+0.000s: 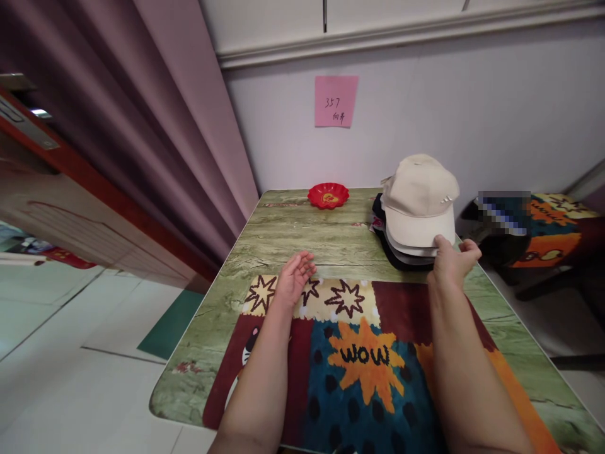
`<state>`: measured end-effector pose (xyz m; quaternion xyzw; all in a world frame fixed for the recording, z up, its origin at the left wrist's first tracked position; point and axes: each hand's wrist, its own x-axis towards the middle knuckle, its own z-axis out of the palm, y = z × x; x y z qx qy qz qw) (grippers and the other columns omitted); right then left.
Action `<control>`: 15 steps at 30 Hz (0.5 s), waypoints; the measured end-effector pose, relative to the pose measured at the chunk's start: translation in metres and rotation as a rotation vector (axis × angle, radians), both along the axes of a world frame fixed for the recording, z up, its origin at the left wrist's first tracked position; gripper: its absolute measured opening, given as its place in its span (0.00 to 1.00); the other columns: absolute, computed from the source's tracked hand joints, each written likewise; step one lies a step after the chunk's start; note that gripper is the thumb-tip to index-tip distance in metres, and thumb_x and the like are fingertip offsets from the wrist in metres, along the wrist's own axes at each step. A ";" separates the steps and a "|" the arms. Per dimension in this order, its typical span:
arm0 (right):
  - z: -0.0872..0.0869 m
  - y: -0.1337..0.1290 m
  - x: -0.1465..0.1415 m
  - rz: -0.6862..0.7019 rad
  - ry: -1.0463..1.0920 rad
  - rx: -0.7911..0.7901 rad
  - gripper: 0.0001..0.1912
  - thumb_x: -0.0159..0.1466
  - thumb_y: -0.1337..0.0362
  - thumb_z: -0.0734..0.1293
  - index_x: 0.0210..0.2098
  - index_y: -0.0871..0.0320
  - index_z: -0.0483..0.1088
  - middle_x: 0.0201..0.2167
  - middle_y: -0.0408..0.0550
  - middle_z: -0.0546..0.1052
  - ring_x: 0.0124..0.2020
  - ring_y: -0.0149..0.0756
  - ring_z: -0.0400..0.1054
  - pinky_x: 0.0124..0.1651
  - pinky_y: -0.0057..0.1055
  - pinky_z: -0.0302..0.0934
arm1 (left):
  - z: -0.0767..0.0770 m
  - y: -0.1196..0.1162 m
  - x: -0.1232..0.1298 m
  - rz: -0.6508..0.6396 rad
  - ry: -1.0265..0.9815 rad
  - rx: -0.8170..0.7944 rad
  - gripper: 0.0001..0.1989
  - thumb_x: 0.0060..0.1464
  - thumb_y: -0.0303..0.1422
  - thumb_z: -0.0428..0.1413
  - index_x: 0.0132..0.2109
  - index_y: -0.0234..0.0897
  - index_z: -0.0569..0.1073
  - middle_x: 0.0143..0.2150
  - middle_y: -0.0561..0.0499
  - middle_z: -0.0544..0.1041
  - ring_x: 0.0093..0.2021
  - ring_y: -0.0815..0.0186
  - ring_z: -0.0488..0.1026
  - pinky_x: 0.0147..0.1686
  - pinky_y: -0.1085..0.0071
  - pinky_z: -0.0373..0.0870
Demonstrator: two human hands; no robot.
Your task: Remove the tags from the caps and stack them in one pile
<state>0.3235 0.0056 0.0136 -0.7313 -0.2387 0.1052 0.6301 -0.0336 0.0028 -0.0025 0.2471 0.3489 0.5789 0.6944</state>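
A stack of baseball caps stands at the right rear of the table, with a cream cap (420, 189) on top and its brim facing me. Under it show grey and black brims (406, 260). My right hand (451, 261) is at the right front of the stack. Its thumb touches the edge of the cream brim, while the other fingers stick out to the right, apart from the thumb. My left hand (293, 277) hovers above the patterned mat (340, 378), fingers loosely curled and apart, with nothing in it.
A red scalloped dish (328, 196) sits at the back of the wood-patterned table (302, 236), near the wall. A pink note (336, 102) is stuck on the wall. Purple curtain (189, 126) hangs at left. Beyond the right edge is another patterned cloth (548, 236), with a blurred patch beside it.
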 end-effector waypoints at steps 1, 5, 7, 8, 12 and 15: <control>0.002 -0.001 -0.001 -0.101 -0.043 -0.019 0.35 0.56 0.56 0.69 0.57 0.63 0.55 0.59 0.65 0.60 0.61 0.56 0.59 0.62 0.54 0.58 | 0.000 -0.001 0.002 -0.004 0.037 0.019 0.10 0.57 0.33 0.60 0.45 0.32 0.77 0.42 0.43 0.82 0.35 0.66 0.78 0.42 0.66 0.74; 0.018 -0.010 -0.012 -0.235 -0.310 0.023 0.40 0.56 0.55 0.71 0.62 0.67 0.56 0.65 0.70 0.57 0.68 0.57 0.52 0.69 0.49 0.47 | 0.009 0.000 0.018 -0.017 0.232 0.019 0.13 0.52 0.35 0.66 0.42 0.32 0.78 0.40 0.42 0.82 0.31 0.67 0.77 0.36 0.71 0.72; 0.025 -0.013 -0.018 -0.185 -0.474 0.016 0.45 0.58 0.51 0.71 0.66 0.65 0.53 0.68 0.69 0.55 0.70 0.56 0.49 0.69 0.51 0.44 | 0.020 0.003 0.032 -0.019 0.348 0.022 0.12 0.50 0.35 0.67 0.38 0.32 0.79 0.37 0.43 0.82 0.29 0.68 0.76 0.33 0.72 0.70; 0.027 -0.014 -0.021 -0.136 -0.532 -0.008 0.46 0.58 0.48 0.70 0.67 0.63 0.53 0.69 0.69 0.55 0.70 0.58 0.49 0.69 0.53 0.42 | 0.026 0.004 0.040 -0.019 0.393 0.044 0.11 0.49 0.36 0.67 0.37 0.32 0.79 0.36 0.44 0.82 0.28 0.68 0.75 0.32 0.73 0.70; 0.022 -0.012 -0.026 0.052 -0.634 -0.155 0.41 0.58 0.43 0.67 0.64 0.60 0.60 0.67 0.68 0.59 0.68 0.63 0.52 0.66 0.64 0.41 | 0.049 0.006 0.060 -0.034 0.426 0.156 0.12 0.48 0.36 0.67 0.37 0.33 0.79 0.34 0.46 0.81 0.28 0.69 0.74 0.33 0.72 0.70; 0.015 -0.008 -0.026 0.116 -0.629 -0.208 0.40 0.60 0.43 0.65 0.64 0.61 0.60 0.66 0.69 0.60 0.67 0.62 0.53 0.65 0.64 0.43 | 0.056 0.001 0.058 -0.016 0.433 0.192 0.12 0.48 0.37 0.67 0.37 0.33 0.79 0.34 0.46 0.81 0.28 0.68 0.74 0.34 0.71 0.69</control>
